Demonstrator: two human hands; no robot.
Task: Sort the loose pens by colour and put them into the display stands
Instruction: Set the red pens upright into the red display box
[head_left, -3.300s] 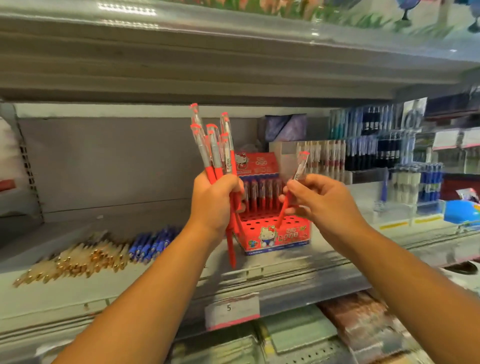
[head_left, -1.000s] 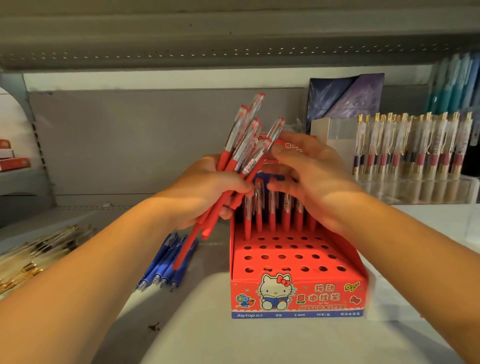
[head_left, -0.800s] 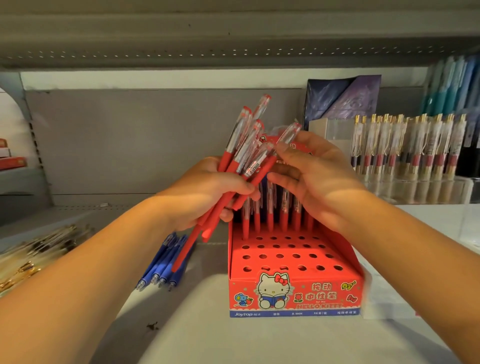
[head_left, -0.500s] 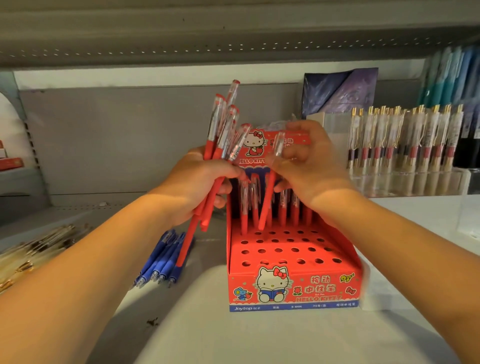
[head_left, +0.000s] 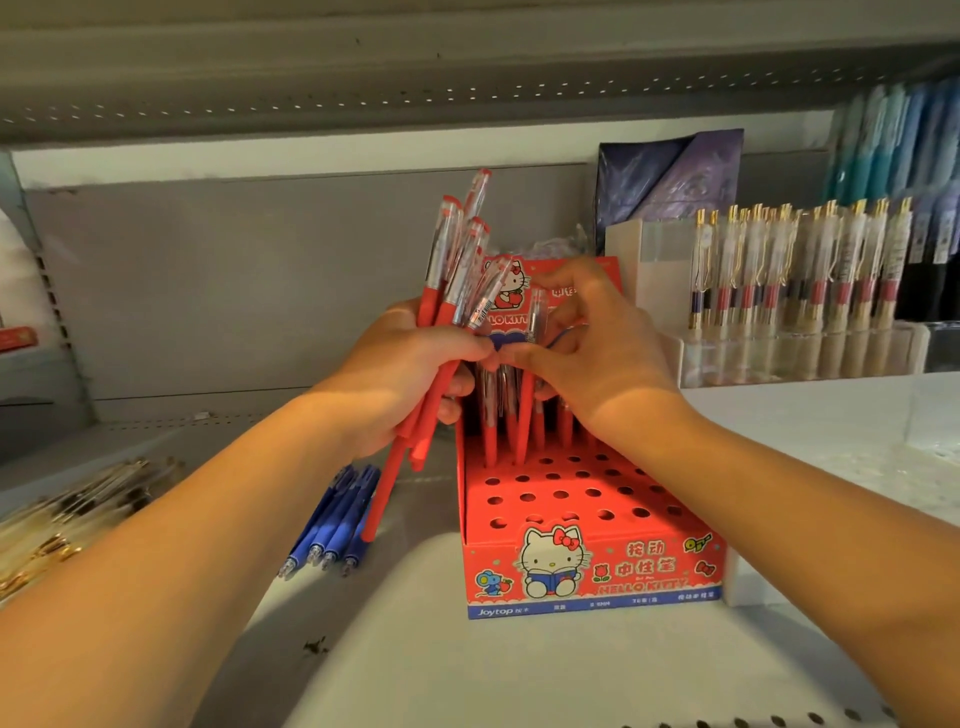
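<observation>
Left hand (head_left: 405, 374) gripped a bundle of red pens (head_left: 451, 270), caps up, beside the red display stand (head_left: 587, 519), evidently as a ready supply. Right hand (head_left: 597, 358) pinched 1 red pen (head_left: 525, 410) upright, its tip at a back-row hole, apparently for seating. The front rows stood unfilled. Blue pens (head_left: 332, 519) lay loose on the shelf (head_left: 519, 675), left of the stand.

About four blue pens (head_left: 332, 519), one stand (head_left: 592, 571)
</observation>
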